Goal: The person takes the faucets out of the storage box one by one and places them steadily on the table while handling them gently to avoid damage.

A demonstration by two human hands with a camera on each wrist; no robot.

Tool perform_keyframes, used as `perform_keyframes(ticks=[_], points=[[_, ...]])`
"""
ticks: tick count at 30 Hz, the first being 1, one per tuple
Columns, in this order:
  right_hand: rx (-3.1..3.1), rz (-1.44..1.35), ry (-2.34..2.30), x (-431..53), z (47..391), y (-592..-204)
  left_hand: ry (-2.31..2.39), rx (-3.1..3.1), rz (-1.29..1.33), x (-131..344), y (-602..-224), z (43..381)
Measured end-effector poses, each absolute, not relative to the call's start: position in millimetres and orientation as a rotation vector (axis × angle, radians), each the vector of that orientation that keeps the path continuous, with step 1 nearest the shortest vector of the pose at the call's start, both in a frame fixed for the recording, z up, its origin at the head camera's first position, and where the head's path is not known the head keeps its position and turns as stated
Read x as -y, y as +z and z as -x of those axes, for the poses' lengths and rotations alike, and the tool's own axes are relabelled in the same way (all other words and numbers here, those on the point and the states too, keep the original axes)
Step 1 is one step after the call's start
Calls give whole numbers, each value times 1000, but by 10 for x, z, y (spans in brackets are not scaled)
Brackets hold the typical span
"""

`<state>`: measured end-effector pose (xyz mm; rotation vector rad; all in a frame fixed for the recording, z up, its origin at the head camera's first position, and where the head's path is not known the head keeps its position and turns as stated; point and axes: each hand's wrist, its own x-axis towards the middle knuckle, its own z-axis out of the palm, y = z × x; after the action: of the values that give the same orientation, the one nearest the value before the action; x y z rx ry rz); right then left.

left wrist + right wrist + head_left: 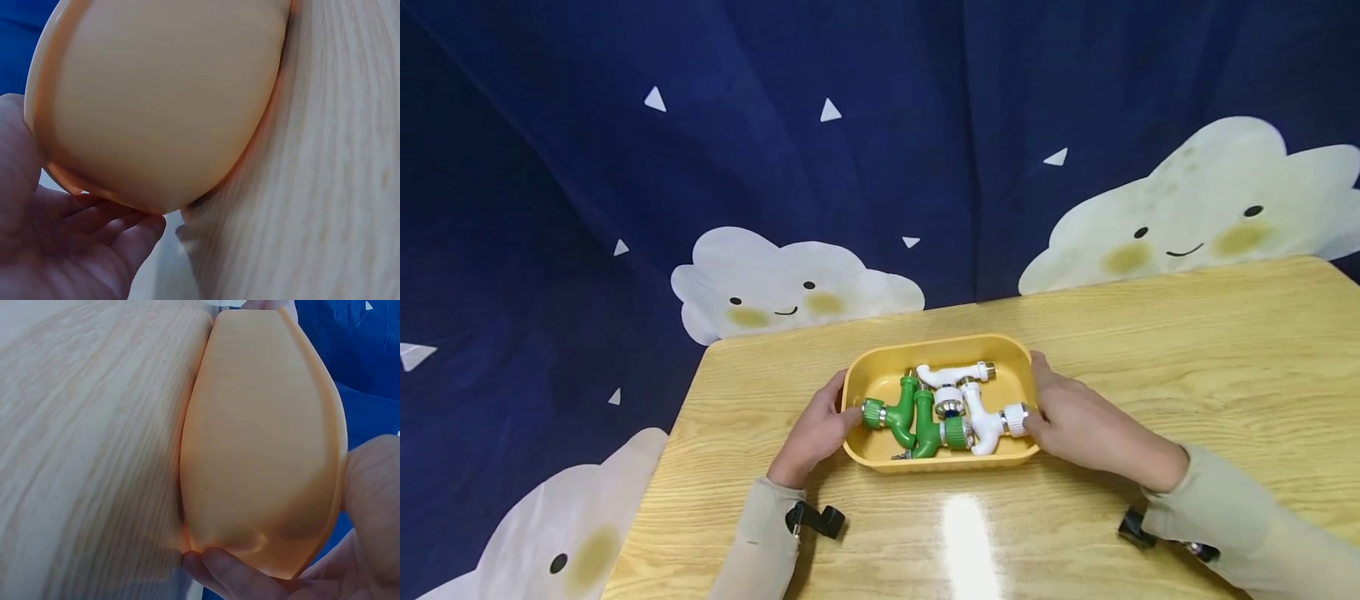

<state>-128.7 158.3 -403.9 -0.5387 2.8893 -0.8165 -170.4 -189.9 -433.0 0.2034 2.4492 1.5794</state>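
Observation:
A yellow plastic basin [880, 385] stands on the table between both hands, also filling much of the left wrist view as a smooth wall [162, 100]. My left hand [820, 429] grips its left end, thumb over the rim and fingers along the outside, low near the tabletop. At the opposite end my right hand [1078, 421] holds the basin the same way, its fingertips [225, 565] against the lower wall. Inside lie a green tap [904, 412], a second green tap [927, 429], a white tap [951, 375] and another white tap [981, 417], all on their sides.
The light wood table [1210, 375] stretches out to the right and toward the front. Behind it hangs a dark blue curtain [887, 150] with smiling clouds, meeting the table's back edge. Each wrist wears a black camera strap [812, 518].

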Motion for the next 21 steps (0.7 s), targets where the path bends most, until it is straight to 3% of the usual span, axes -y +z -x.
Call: perform_keyframes(ticks=[21], points=[[-2860, 497, -852, -1588, 1308, -4029, 1437, -2607, -174, 1884, -4312, 1686]])
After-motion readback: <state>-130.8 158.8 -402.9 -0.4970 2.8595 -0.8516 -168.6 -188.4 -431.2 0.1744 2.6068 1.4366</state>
